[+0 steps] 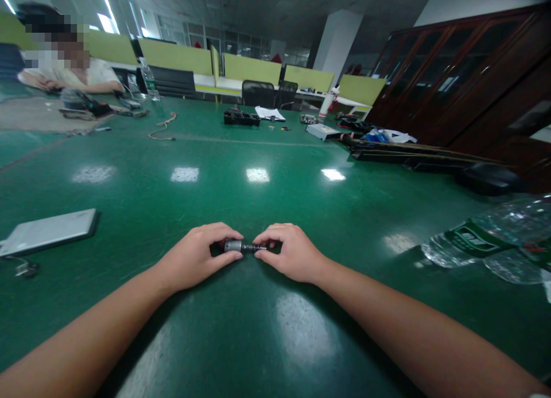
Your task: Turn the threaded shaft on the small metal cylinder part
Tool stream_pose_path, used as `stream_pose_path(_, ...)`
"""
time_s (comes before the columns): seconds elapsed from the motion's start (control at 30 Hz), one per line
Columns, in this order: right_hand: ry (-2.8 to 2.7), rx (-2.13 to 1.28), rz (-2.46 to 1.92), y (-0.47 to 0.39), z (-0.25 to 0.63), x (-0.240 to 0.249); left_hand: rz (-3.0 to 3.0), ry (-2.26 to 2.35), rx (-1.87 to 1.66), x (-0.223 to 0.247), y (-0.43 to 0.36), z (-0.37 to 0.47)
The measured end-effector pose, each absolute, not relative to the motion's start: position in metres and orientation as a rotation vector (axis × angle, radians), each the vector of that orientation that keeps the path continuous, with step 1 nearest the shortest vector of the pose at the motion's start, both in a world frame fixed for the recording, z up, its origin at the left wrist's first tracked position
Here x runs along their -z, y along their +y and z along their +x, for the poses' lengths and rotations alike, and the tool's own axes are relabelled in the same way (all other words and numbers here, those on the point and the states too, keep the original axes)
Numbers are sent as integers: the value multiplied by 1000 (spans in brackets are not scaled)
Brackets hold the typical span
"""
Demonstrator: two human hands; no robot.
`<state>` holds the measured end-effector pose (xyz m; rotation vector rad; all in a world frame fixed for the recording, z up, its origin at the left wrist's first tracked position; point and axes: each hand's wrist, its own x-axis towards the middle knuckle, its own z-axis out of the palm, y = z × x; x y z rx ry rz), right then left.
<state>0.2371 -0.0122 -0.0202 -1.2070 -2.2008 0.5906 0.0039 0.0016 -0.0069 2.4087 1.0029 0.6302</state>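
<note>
On the glossy green tabletop (241, 346), the left hand (193, 257) has its thumb and fingers curled closed around a small grey metal cylinder (233, 246), lying sideways between the 2 hands, just above or on the table (I cannot tell which). A thin, dark, ridged shaft (248, 248) runs from the cylinder towards the right hand (297, 254). That hand's thumb and forefinger are nearly closed about the shaft's tip; whether they grip it, I cannot tell.

Well to the left lies a flat, silver, rectangular slab (49, 231); well to the right, clear plastic bottles with green labels (477, 237) lie on their sides.

Farther across are a thin tan cord (162, 125), a black oblong plastic frame (241, 117) and white paper sheets (270, 113). At far left, a person in a white top (101, 74) sits at the table. Beyond stand yellow-green partition panels (252, 70) and a dark reddish-brown wooden cabinet (447, 59).
</note>
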Motion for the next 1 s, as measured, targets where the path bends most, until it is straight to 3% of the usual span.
stream_pose_path(1.0,-2210,-577,-1157,-6,227,19,2405,1004,-564,6,12,5)
